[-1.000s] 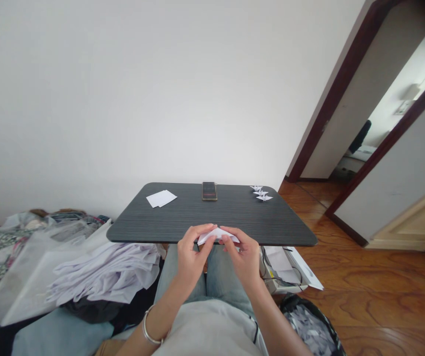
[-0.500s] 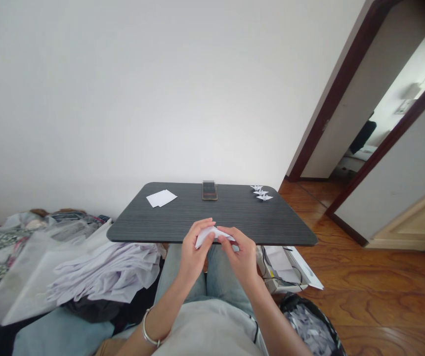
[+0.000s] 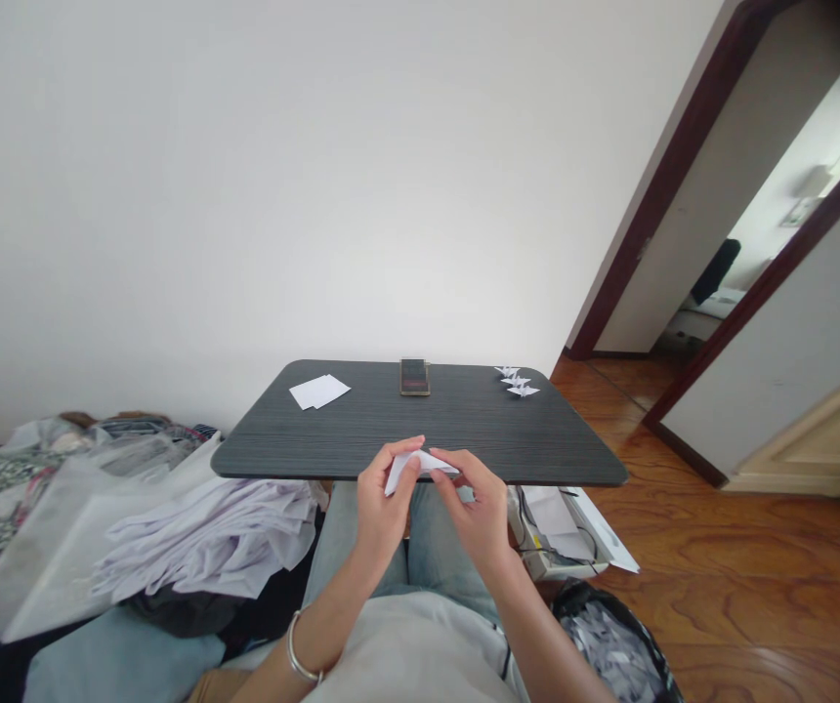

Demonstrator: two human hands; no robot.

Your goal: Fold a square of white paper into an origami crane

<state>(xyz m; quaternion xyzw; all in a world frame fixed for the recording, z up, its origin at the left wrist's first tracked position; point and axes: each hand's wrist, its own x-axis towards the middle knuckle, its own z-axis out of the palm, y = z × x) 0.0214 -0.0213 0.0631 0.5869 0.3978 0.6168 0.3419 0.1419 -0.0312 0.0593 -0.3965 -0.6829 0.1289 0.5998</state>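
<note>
Left hand (image 3: 381, 493) and right hand (image 3: 484, 498), fingers (image 3: 398, 448) pinching folded paper (image 3: 432, 462) near the tabletop (image 3: 332, 434) edge: uneven pressure could skew a crease, a loose pinch drop it

The worktop (image 3: 361, 430) spans the centre of the frame, the wall (image 3: 317, 176) behind it. On its far left part lie overlapping paper sheets (image 3: 318, 391); a phone (image 3: 414, 377) sits mid-way along the far edge, and paper cranes (image 3: 515, 382) line up near the far right corner. At the near edge, lower centre, a folded paper (image 3: 420, 463) lies between the left hand (image 3: 380, 493) and the right hand (image 3: 484, 498). Heaped clothes (image 3: 222, 537) occupy the lower left. At lower right a box (image 3: 559, 532) sits behind a bag (image 3: 614, 635); a doorway (image 3: 654, 234) is upper right.
</note>
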